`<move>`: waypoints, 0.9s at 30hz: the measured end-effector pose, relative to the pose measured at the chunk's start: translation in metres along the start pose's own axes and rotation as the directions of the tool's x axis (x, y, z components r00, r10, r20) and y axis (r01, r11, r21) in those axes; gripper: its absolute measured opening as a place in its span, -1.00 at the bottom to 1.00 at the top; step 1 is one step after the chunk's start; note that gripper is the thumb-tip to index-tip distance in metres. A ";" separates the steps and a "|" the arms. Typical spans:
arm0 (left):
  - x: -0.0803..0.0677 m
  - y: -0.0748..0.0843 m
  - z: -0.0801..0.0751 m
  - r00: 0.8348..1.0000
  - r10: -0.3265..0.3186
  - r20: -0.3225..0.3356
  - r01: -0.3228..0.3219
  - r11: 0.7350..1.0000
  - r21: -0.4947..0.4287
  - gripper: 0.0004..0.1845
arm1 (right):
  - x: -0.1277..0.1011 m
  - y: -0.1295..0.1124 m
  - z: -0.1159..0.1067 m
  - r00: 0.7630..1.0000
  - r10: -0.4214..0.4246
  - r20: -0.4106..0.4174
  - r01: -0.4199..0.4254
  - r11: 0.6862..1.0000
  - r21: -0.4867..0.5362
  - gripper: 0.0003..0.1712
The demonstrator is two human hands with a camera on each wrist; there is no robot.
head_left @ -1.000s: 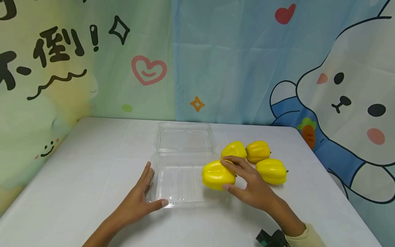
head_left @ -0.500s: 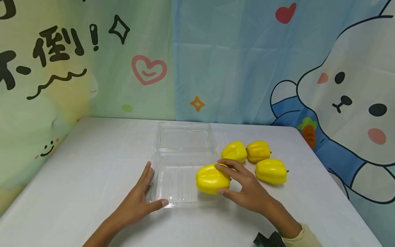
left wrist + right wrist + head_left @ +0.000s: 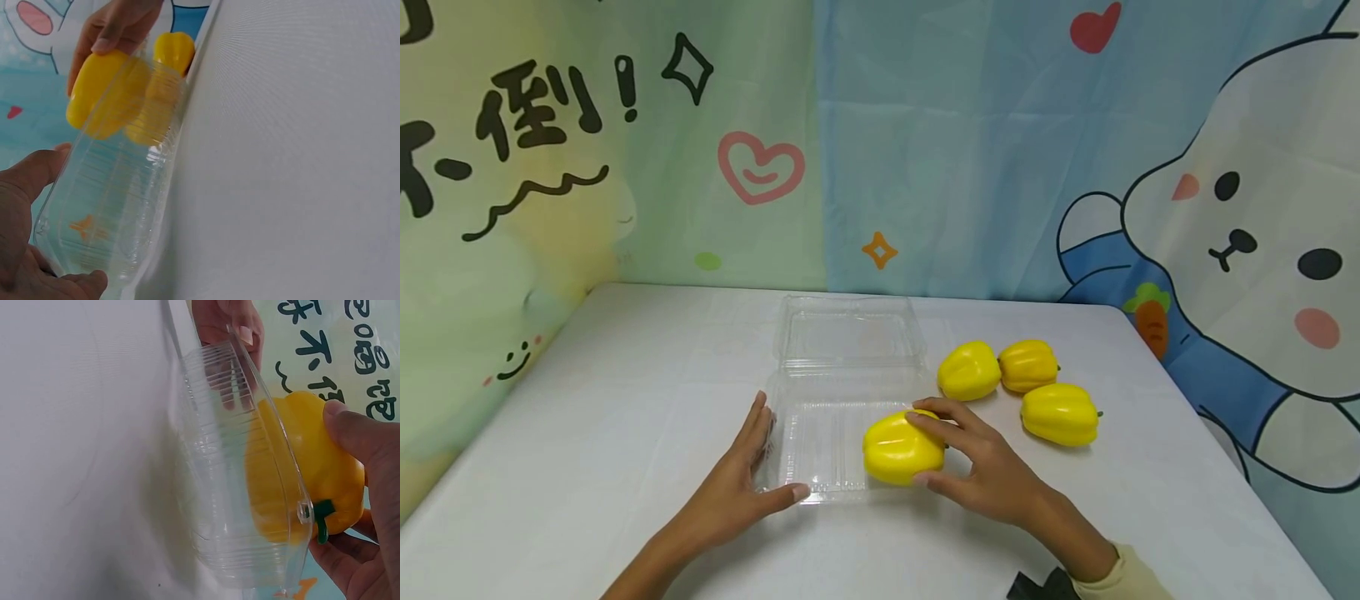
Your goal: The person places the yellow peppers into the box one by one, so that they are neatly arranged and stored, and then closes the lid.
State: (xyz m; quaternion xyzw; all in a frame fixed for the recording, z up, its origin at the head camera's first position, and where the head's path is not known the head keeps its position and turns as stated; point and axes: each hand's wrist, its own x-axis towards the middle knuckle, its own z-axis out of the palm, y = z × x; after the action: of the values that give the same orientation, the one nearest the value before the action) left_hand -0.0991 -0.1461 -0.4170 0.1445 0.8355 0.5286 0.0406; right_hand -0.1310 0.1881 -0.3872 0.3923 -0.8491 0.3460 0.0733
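A yellow bell pepper [image 3: 901,450] with a green stem is held by my right hand [image 3: 992,467], fingers on its far side and thumb on its near side. The pepper is over the right half of a clear plastic clamshell box [image 3: 820,442]. In the right wrist view, part of this pepper [image 3: 312,456] shows through the box's clear wall. My left hand [image 3: 730,483] rests against the box's left end, fingers straight along the side and thumb at the front corner. The left wrist view shows that thumb [image 3: 40,172] by the rim.
The box's lid [image 3: 850,333] lies open toward the back. Several more yellow peppers [image 3: 1060,415] stand to the right of the box on the white table [image 3: 625,400]. A printed curtain [image 3: 940,150] hangs behind the table. A dark object [image 3: 1041,586] is beside the right sleeve.
My right hand has carried the pepper leftward and toward me, further over the box's tray. The left hand, the box and the other peppers stay in place.
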 end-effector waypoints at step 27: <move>0.000 0.002 0.002 1.000 0.006 -0.009 -0.006 1.000 0.020 0.25 | -0.002 0.006 0.016 0.999 -0.031 -0.018 0.031 0.999 -0.015 -0.27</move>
State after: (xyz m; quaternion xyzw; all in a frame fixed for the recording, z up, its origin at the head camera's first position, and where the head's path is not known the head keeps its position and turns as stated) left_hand -0.0982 -0.1439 -0.4159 0.1452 0.8404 0.5211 0.0339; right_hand -0.1321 0.1818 -0.4032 0.4018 -0.8447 0.3421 0.0891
